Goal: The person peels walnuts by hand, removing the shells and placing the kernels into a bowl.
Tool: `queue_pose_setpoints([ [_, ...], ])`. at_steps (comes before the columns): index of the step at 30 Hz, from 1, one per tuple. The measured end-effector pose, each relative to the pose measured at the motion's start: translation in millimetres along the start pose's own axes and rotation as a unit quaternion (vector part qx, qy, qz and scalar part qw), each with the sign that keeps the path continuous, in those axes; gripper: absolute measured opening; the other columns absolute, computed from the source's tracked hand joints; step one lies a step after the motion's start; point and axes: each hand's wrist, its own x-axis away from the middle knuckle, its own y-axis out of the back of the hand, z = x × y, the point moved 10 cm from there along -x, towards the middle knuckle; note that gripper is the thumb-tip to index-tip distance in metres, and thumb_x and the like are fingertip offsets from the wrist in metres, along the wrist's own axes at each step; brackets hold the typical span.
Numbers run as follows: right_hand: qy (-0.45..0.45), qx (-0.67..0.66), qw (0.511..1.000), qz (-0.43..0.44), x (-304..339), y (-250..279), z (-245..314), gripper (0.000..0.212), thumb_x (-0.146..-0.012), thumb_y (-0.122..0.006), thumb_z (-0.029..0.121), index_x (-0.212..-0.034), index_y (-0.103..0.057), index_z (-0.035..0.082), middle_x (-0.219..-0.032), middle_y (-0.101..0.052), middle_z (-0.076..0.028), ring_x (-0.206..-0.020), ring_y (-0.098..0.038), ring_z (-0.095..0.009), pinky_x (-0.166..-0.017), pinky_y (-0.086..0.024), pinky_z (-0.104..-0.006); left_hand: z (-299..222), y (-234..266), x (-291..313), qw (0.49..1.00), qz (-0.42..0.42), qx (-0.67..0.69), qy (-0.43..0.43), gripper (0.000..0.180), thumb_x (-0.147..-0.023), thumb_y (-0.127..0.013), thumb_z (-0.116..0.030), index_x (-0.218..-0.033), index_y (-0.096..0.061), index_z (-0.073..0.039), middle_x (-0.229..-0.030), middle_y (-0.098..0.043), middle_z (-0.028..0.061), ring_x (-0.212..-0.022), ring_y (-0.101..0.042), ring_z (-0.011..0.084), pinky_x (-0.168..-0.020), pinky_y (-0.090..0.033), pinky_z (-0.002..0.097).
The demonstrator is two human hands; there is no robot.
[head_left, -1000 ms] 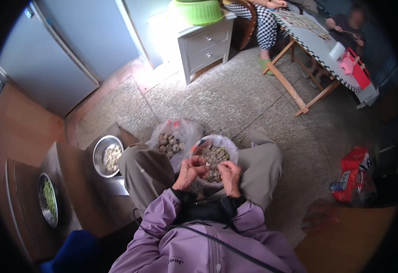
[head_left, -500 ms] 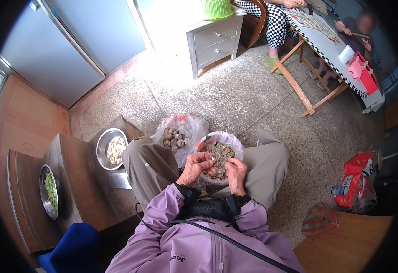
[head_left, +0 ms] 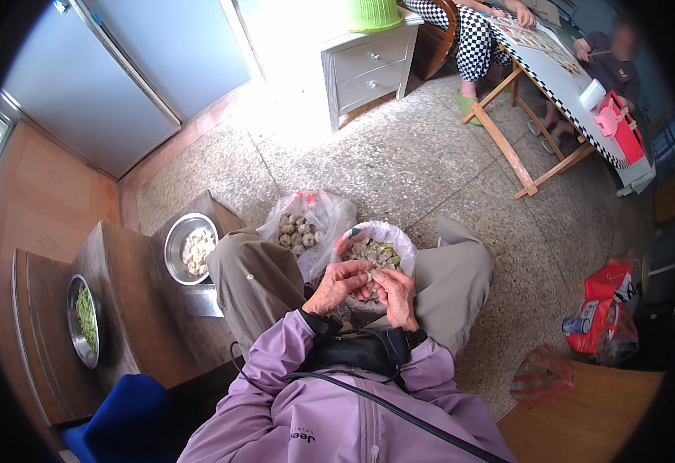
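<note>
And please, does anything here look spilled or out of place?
One small thing: a pale bit on the left trouser leg, apart from the scraps in the lined bucket. It may be a stray scrap or a mark; too small to tell.

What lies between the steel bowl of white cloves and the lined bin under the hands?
The head view shows the left knee, then the plastic bag of bulbs, between the bowl and the bin.

I classify this site as a home: left of the left grip [head_left: 333, 288], a wooden counter [head_left: 143, 312] carries a steel food bowl [head_left: 173, 257]; ahead, a white drawer cabinet [head_left: 367, 70]; ahead-right, a green slipper [head_left: 463, 103].
</note>
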Motion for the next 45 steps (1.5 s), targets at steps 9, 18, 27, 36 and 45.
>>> queue_pose_setpoints([
  [9,0.045,0.041,0.997,-0.037,-4,-6,9,0.007,-0.086,-0.065,0.007,-0.085,-0.063,0.001,-0.065,-0.053,0.004,-0.054,-0.043,-0.003,-0.048,-0.032,-0.0187,-2,17,3,0.998,-0.063,-0.028,0.004,0.029,-0.091,-0.059,-0.008,-0.116,-0.060,0.007,-0.078,-0.064,0.0058,-0.070,-0.062,0.0118,-0.063,-0.051,0.0260],
  [18,0.021,0.053,0.995,-0.085,-5,17,-3,0.016,-0.084,-0.066,0.014,-0.073,-0.056,0.007,-0.060,-0.046,0.005,-0.045,-0.037,-0.003,-0.040,-0.024,-0.0194,-134,94,71,0.931,-0.285,-0.075,-0.217,0.025,-0.086,-0.066,-0.002,-0.111,-0.065,0.000,-0.084,-0.066,0.0039,-0.073,-0.061,0.0095,-0.063,-0.049,0.0229],
  [27,-0.002,0.043,0.996,-0.073,-10,6,-26,0.015,-0.083,-0.060,0.014,-0.071,-0.055,0.007,-0.059,-0.047,0.002,-0.043,-0.039,-0.006,-0.037,-0.027,-0.0216,-150,330,238,0.741,-0.619,-0.234,-0.118,0.019,-0.080,-0.069,-0.013,-0.090,-0.068,0.003,-0.069,-0.064,0.0055,-0.055,-0.058,0.0101,-0.049,-0.048,0.0238],
  [36,-0.003,-0.003,0.999,-0.035,-42,27,-49,0.029,-0.075,-0.053,-0.002,-0.102,-0.062,-0.003,-0.088,-0.067,-0.011,-0.066,-0.062,-0.016,-0.057,-0.048,-0.0261,-191,248,196,0.764,-0.563,-0.143,-0.280,0.023,-0.088,-0.060,-0.016,-0.074,-0.064,0.002,-0.059,-0.055,0.0022,-0.051,-0.049,0.0093,-0.048,-0.036,0.0251],
  [45,0.060,-0.173,0.978,0.099,-37,38,-70,0.050,-0.088,-0.046,0.003,-0.137,-0.039,-0.005,-0.126,-0.057,-0.015,-0.115,-0.058,-0.024,-0.098,-0.047,-0.0362,-56,19,-12,0.985,-0.154,-0.055,-0.052,0.018,-0.086,-0.064,-0.013,-0.073,-0.063,0.000,-0.061,-0.062,0.0062,-0.050,-0.059,0.0151,-0.045,-0.043,0.0262],
])
